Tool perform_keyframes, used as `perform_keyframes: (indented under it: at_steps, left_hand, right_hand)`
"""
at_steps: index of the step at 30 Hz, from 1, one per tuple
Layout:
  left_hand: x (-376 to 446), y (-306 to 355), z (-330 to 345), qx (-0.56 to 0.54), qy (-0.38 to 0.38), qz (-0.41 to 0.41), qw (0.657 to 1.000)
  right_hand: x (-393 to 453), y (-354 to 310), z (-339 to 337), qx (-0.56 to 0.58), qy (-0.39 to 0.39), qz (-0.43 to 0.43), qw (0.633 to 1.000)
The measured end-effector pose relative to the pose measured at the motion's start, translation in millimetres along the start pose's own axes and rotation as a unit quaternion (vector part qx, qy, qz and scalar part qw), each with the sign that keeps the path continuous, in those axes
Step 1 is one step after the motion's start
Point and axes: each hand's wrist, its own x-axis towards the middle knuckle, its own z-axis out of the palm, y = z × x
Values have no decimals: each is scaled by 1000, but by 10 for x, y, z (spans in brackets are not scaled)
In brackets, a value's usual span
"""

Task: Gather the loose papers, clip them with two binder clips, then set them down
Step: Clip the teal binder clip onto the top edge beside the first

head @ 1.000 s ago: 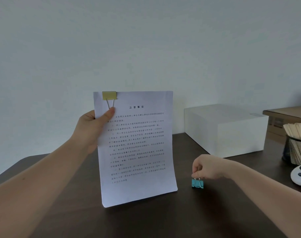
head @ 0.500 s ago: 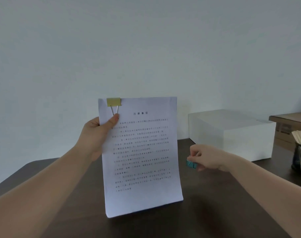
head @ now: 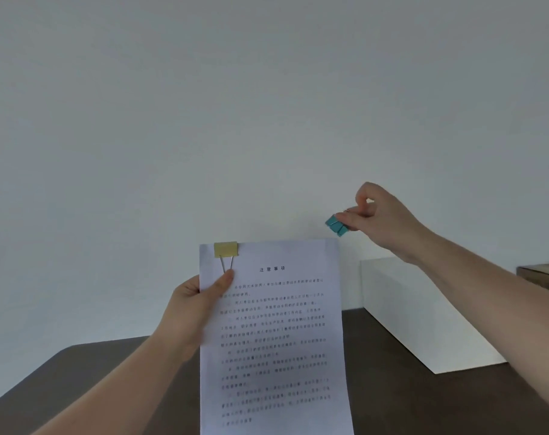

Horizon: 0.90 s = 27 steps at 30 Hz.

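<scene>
Standing upright in the middle of the scene, the papers (head: 276, 337) form a white stack printed with a short centred heading and blurred lines of dark text below it. Their lower edge runs out of the bottom of the view, so whether it touches the dark brown counter (head: 423, 400) cannot be told. A yellow binder clip (head: 225, 249) is already fastened over the top edge near the left corner, its two wire handles folded down against the front sheet. The left hand (head: 195, 312) holds the stack by its left edge, thumb pressed on the front just under those wire handles, fingers hidden behind the sheets.

Up and to the right of the papers' top right corner, apart from them, the right hand (head: 378, 219) pinches a teal binder clip (head: 336, 225) between thumb and curled fingers, the clip's body pointing left and down towards the papers. Whether its mouth is squeezed apart is too small to tell.

A white box (head: 423, 315) sits on the counter to the right against a pale wall (head: 235, 105).
</scene>
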Motion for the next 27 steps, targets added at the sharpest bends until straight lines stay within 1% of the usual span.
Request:
perform_keyframes:
  at_steps: [4,8,17,23,27]
  left_hand:
    - [10,8,-57,3,3,4,1000]
    - [10,7,-128,9,3,4,1000]
    - [-19,61,-314,-2,5,-2,1000]
    - [-29,50,-404,-10,4,4,1000]
    - [-38,56,-456,-17,0,10,1000]
  right_hand:
    - [188,-324,68,-60,-74,-56,994]
    - [287,-518,158,-89,-131,-85,984]
    - [366,-615,531,-167,-248,-125,946]
    - [406,-648,650,-195,-274,-161,928]
    - [430,-632,707,-206,-277,-173,922]
